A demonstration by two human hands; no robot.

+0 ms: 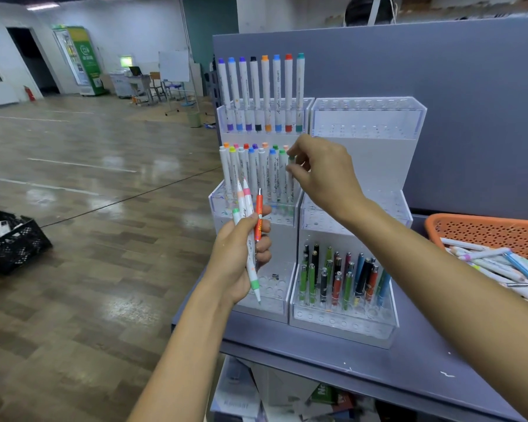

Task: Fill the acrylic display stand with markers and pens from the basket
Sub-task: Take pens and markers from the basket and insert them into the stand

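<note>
acrylic stand (pixel 367 118), right hand (pixel 325 172) pinching marker (pixel 291 190), left hand (pixel 237 257) gripping pens (pixel 258 208)

Grey-blue desk top (pixel 409 357): acrylic display stand (pixel 367 124) stands on it near the left edge. Orange basket (pixel 485 230) at 3 o'clock of the stand, apart from it. White specks (pixel 447 374) at 5 o'clock.

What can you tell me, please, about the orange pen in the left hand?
The orange pen is slim, with a glossy, plastic-looking barrel bearing small print and a silvery top end. It stands nearly upright, gripped in the left hand beside several white markers, its lower part hidden by that hand, in front of the acrylic display stand.
</note>
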